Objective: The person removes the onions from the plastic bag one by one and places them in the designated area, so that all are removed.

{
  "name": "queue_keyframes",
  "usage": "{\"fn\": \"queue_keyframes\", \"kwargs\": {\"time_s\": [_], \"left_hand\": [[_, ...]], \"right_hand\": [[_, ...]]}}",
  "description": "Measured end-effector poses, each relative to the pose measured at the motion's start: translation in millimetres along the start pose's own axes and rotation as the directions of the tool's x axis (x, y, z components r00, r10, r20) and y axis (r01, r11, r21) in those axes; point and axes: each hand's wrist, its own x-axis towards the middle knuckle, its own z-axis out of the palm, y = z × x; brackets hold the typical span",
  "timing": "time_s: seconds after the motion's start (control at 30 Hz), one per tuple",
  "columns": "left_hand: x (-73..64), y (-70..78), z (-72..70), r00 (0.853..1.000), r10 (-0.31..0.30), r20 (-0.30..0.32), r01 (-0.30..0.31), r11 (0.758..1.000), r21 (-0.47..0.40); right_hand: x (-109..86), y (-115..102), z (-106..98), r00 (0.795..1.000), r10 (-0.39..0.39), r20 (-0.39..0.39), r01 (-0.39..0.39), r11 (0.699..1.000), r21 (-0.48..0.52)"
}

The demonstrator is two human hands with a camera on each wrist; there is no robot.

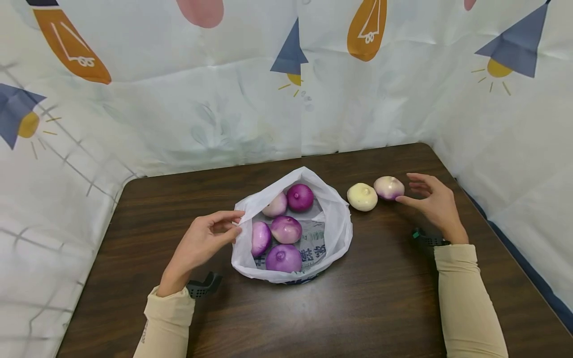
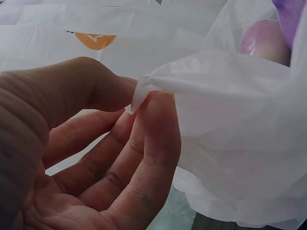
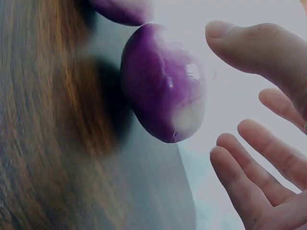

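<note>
My left hand (image 1: 203, 242) pinches the left rim of a white plastic bag (image 1: 337, 219) between thumb and fingers; the left wrist view shows the folded edge (image 2: 143, 91) caught at the fingertips. Inside the bag lie several purple onions, among them a dark one (image 1: 300, 197) at the back and a large one (image 1: 284, 258) at the front. To the right of the bag, a purple-and-white onion (image 1: 389, 188) sits beside a pale onion (image 1: 362, 197). Fingers spread, my right hand (image 1: 431, 201) is at the right side of the purple-and-white onion, a gap showing in the right wrist view.
The dark wooden table (image 1: 380, 298) carries everything. A white patterned cloth (image 1: 201, 114) hangs behind it and along both sides. Black wrist-worn devices (image 1: 203, 286) show at both wrists.
</note>
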Motion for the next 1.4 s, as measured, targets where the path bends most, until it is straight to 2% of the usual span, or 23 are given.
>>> {"fn": "queue_keyframes", "kwargs": {"time_s": [0.17,0.5,0.73,1.0,1.13,1.27,1.4], "left_hand": [[-3.0,-0.5,-1.1,1.000,-0.011,-0.001,0.011,1.000,-0.004],[-6.4,-0.8,-4.4,1.000,-0.011,-0.016,0.010,1.000,-0.004],[-6.2,-1.8,-7.7,1.000,-0.001,-0.029,0.001,1.000,0.002],[-6.9,2.1,-9.3,0.999,0.001,-0.039,-0.001,1.000,-0.013],[-6.1,3.8,-10.1,0.999,-0.010,-0.038,0.010,1.000,-0.015],[-5.2,3.3,-10.0,0.999,-0.014,-0.031,0.013,1.000,-0.023],[-4.2,1.5,-8.6,1.000,-0.008,-0.028,0.008,0.999,-0.032]], "right_hand": [[-0.5,-7.5,2.5,1.000,-0.019,-0.003,0.019,1.000,-0.006],[-1.1,-25.6,12.3,0.993,-0.118,-0.031,0.119,0.992,0.034],[-1.2,-43.0,21.8,0.987,-0.158,-0.015,0.159,0.986,0.053],[-4.8,-59.0,33.4,0.975,-0.222,0.004,0.222,0.975,0.025],[-5.8,-66.8,42.1,0.966,-0.255,0.034,0.249,0.961,0.124],[-6.6,-77.8,49.5,0.954,-0.287,0.082,0.259,0.932,0.252],[-9.4,-88.8,54.5,0.945,-0.308,0.113,0.260,0.912,0.318]]}}
